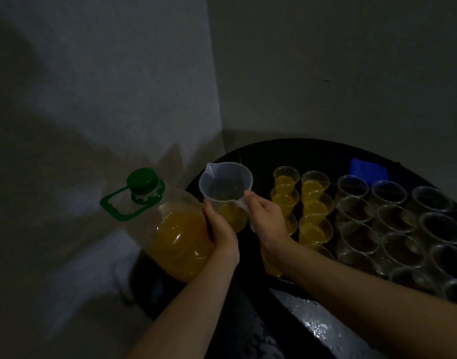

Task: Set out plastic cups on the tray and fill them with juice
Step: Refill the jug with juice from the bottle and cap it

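Head view: left hand [218,233], right hand [267,221] curled round jug [223,186], tight between bottle [175,244] and cups [314,207]

Blue block [367,170]; grey corner walls [325,73]

Dim, grainy and soft throughout. The left wall [124,81], toward 11 o'clock, is the brightest patch, with broad soft shadows across it at 9 o'clock. The measuring jug [226,189] shows a pale sheen on its rim. Speckled glare marks the wet surface [315,325] at 5 o'clock. The empty cups [403,244] at 3 o'clock sink into darkness. The tray [313,144] rim bows with wide-angle distortion.
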Motion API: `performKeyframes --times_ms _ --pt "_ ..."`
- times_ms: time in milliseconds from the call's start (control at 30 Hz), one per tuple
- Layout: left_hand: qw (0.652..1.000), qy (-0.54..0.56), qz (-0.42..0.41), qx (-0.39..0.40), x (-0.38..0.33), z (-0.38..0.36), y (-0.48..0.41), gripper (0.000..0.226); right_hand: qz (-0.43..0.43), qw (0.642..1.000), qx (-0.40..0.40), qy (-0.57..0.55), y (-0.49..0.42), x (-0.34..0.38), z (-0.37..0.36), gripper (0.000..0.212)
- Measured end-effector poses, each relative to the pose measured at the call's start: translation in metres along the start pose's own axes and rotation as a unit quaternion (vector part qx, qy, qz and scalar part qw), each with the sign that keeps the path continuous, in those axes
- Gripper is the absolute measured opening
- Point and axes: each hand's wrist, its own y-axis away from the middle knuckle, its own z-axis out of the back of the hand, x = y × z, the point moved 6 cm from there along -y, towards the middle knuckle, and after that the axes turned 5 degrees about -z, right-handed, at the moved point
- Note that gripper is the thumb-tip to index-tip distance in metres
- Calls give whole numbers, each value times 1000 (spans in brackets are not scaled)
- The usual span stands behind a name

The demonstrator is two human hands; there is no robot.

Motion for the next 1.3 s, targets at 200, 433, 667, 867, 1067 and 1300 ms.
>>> performKeyframes --times_ms 200,433,667,867,1067,1300 --pt "999 18 15 -24 -3 0 15 52 -5 998 -67 1 2 4 5 22" --pt "998 22 53 -17 0 2 28 60 38 997 -61 35 14 18 10 47" --pt "993 30 105 35 -16 12 75 65 80 995 -29 61 41 38 8 64" --pt "989 27 100 101 -51 29 119 60 139 977 -6 163 69 62 -15 70" --pt "988 -19 88 127 -81 78 134 40 263 925 7 274 99 101 -59 60" --pt "978 -169 5 123 -103 145 115 27 350 857 12 377 102 135 -101 63"
